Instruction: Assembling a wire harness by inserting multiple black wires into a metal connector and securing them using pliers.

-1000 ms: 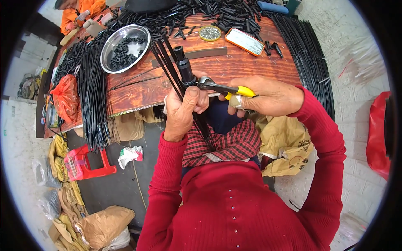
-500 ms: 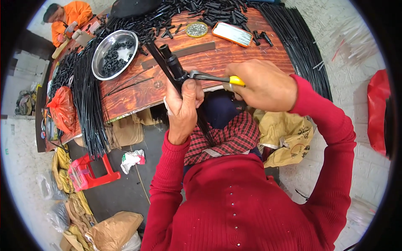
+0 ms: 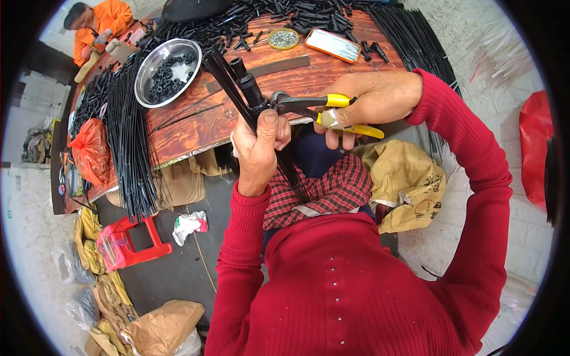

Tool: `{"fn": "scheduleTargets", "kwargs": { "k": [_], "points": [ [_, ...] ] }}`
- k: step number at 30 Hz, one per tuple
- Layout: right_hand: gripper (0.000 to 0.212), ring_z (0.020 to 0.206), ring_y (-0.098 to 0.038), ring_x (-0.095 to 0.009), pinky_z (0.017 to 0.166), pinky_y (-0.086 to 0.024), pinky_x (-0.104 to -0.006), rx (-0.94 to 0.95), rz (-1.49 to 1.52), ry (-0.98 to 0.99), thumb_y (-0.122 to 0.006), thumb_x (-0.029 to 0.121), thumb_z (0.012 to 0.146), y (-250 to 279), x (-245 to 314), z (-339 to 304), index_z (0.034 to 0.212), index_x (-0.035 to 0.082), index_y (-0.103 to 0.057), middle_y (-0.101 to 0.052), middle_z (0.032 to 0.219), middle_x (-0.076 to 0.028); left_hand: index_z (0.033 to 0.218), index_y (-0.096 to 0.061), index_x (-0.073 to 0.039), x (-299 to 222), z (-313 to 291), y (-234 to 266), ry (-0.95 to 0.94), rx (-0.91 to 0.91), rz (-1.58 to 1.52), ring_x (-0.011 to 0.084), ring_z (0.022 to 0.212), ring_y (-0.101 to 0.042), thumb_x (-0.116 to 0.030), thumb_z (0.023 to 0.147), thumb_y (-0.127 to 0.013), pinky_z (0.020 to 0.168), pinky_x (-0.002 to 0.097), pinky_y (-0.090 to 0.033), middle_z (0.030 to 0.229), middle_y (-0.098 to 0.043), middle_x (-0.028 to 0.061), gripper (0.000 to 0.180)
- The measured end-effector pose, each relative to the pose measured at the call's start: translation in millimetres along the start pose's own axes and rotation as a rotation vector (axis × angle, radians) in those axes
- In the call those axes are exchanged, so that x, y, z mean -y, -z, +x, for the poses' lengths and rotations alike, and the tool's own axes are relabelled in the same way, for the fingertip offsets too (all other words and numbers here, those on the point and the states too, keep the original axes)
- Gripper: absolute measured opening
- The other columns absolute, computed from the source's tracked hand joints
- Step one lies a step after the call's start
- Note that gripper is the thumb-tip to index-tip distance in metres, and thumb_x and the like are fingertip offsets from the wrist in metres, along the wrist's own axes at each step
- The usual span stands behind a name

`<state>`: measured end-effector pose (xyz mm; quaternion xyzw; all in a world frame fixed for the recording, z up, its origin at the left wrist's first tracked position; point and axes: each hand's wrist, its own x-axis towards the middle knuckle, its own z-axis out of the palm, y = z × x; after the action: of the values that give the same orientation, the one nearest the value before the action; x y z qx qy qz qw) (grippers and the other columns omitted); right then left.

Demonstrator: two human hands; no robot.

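My left hand (image 3: 259, 145) is closed round a bundle of thin black rods (image 3: 228, 80), thumb on top. A thick black cylindrical fitting (image 3: 249, 88) stands up from the same grip, beside the rods. In my right hand (image 3: 380, 102) are yellow-handled pliers (image 3: 332, 102), their handles spread a little. The metal jaws meet the lower end of the fitting, just above my left thumb; whether they bite on something there is too small to tell. Below my left hand the rods run down over a red-and-black checked cloth (image 3: 326, 193) on my lap.
On the wooden table (image 3: 285, 83) are a steel bowl (image 3: 142, 74) of black rings, a round yellow dish (image 3: 283, 39), a white tray (image 3: 333, 45) and heaps of black fittings. Black rods (image 3: 127, 142) overhang its left edge. Across the table sits a person in orange (image 3: 113, 21).
My right hand has turned and loosened, so the pliers' handles now show spread apart. My left hand keeps its hold on the rods and fitting.
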<state>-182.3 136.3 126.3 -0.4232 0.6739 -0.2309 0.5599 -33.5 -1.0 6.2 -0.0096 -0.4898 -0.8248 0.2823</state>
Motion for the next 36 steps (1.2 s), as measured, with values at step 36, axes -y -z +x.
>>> {"fn": "scheduleTargets", "kwargs": {
  "k": [36],
  "points": [
    [0.02, 0.057, -0.062, -0.014, 0.053, -0.049, -0.0291, -0.267, -0.497, 0.095, -0.055, 0.02, 0.094, 4.9, 6.9, 9.5, 0.087, 0.001, -0.057, -0.061, 0.065, -0.006, 0.097, -0.047, -0.001, -2.1, 5.4, 16.6, -0.014, -0.062, 0.015, 0.0086, 0.054, -0.038, -0.044, 0.101, -0.043, 0.048, 0.0229, -0.033, 0.068, -0.046, 0.0031, 0.043]
  ]
}}
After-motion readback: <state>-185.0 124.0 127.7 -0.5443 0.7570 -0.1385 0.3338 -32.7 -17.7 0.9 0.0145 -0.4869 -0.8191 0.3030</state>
